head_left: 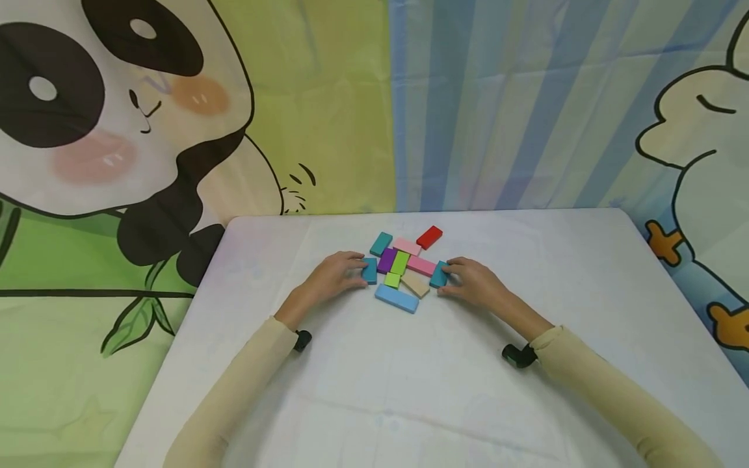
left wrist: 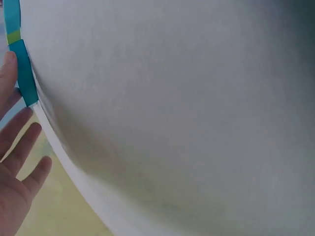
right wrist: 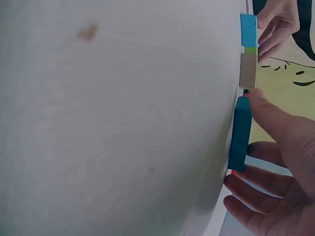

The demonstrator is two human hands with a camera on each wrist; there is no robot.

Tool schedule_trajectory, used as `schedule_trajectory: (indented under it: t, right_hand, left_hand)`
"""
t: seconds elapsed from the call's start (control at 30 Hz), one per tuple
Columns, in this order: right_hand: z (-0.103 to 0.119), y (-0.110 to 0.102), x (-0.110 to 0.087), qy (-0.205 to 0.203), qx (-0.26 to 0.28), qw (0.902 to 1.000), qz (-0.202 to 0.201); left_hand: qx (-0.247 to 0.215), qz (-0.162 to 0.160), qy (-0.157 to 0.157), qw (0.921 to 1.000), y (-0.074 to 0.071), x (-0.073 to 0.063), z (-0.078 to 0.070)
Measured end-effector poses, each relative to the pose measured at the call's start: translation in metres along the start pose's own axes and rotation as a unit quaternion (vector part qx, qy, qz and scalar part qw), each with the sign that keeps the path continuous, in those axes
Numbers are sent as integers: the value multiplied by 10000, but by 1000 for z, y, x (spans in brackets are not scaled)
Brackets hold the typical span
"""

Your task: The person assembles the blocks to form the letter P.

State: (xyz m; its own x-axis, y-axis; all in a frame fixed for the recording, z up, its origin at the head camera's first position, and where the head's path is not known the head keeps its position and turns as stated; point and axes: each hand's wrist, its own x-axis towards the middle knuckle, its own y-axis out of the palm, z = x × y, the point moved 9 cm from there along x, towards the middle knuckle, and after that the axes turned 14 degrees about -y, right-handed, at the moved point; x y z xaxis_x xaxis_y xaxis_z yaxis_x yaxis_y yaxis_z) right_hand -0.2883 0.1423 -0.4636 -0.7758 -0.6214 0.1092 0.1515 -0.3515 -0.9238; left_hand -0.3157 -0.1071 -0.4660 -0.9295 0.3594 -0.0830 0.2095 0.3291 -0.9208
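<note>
A: What is being held, and where?
B: On the white tabletop [head_left: 409, 377], the left hand [head_left: 332, 278] has thumb and fingers clamped on the left teal block [head_left: 369, 272], just beside a purple block [head_left: 387, 260]. The right hand [head_left: 476, 285] pinches the right teal block [head_left: 438, 275] lengthwise, thumb at the near end, fingers at the far end, just beside a pink block [head_left: 421, 265].
A: How would the teal ones handle?
B: Probably light, stiff and hard to break, perhaps slightly slippery; the two short ends look the best hold
</note>
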Motion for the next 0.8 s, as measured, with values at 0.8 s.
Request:
schedule_trajectory:
  t: [0.8]
  right_hand:
    - [1, -11, 4, 66, 236, 9995, -211]
  left_hand:
    - [354, 477, 76, 9982, -5, -1, -5]
